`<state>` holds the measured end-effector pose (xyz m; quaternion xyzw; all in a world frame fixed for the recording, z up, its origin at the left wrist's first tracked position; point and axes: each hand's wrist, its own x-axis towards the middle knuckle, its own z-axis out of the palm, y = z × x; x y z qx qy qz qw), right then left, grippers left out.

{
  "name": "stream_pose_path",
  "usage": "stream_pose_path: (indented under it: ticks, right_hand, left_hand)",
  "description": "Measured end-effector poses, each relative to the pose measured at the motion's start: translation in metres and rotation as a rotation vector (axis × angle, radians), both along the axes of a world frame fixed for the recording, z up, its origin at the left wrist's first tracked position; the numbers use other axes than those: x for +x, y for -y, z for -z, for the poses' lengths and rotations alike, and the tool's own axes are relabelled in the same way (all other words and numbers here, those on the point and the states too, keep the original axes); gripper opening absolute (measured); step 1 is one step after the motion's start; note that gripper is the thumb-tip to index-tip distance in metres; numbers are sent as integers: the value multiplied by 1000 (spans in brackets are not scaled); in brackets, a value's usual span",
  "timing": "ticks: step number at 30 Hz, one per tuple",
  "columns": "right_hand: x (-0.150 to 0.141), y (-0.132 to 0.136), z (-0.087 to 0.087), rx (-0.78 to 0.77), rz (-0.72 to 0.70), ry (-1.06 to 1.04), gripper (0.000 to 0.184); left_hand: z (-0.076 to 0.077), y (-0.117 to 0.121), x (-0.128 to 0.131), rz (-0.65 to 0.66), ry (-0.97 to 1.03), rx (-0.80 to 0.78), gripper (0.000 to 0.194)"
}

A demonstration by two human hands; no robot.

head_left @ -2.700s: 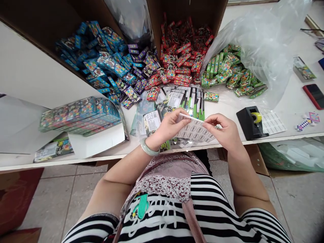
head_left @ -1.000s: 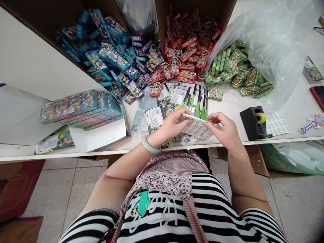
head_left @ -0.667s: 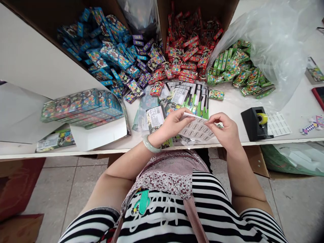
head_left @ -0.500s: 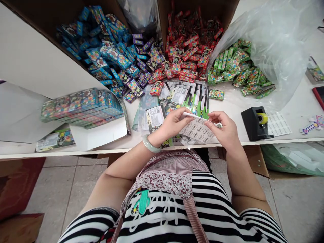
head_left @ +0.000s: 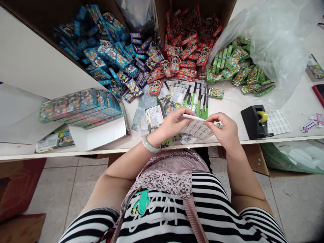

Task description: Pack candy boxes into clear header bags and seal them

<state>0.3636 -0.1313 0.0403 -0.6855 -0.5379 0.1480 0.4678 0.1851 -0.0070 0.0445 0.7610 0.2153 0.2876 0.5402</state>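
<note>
A white table (head_left: 291, 101) heaped with small coloured packets, and we sit at its near edge with a sticker sheet (head_left: 198, 127) between our hands.

The sheet lies just ahead of us, long axis running left to right, both hands equally close. Our left hand (head_left: 174, 123) pinches its folded-back left end; our right hand (head_left: 224, 130) has narrowed fingers touching its right edge. A black tape dispenser (head_left: 255, 122) stands to the right.

No text can be read: print on the sticker sheet (head_left: 198, 128) and barcode labels on the packets (head_left: 155, 116) is too small.
</note>
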Motion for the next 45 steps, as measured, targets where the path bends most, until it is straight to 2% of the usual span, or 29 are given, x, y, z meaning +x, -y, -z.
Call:
stream_pose_path:
  ticks: [5,9,10,13,15,17,20,23,28,32,36,39,42,45]
  right_hand:
    - [-2,-2,2,65,37,148,11]
    - [-2,-1,2,97,-28,104,8]
    - [0,0,3,99,-25,79,14]
    - [8,9,5,31,7,-36,41]
    - [13,14,9,-61,-8,-162,51]
    - [17,18,14,-136,-30,-326,49]
    - [17,19,19,-160,-8,-547,38]
    - [14,17,20,-131,50,-612,34]
    - [17,17,18,-116,69,-580,40]
    - [24,21,23,-76,127,-569,44]
    - [36,28,36,-50,145,-519,40]
    - [54,35,52,-45,163,-456,35]
    - [74,47,73,-121,177,-210,39]
    - [83,57,92,-320,90,146,40]
  left_hand:
    - [-1,1,1,-71,-98,-168,14]
    - [3,-1,2,-94,-97,-209,25]
    - [4,-2,1,-106,-86,-212,27]
    - [8,-4,0,-157,-41,-244,28]
    - [8,-5,-1,-169,-22,-272,31]
    - [7,-4,0,-164,-27,-278,32]
    - [6,-1,3,-146,-47,-303,34]
    - [6,2,7,-126,-46,-366,37]
    - [8,3,10,-84,-64,-382,42]
    - [8,0,11,-17,-41,-362,41]
    - [9,-4,19,6,-73,-318,35]
    - [14,-8,27,-29,-114,-308,30]
    - [22,-15,33,-108,-128,-342,24]
    - [28,-23,37,-165,-158,-337,22]
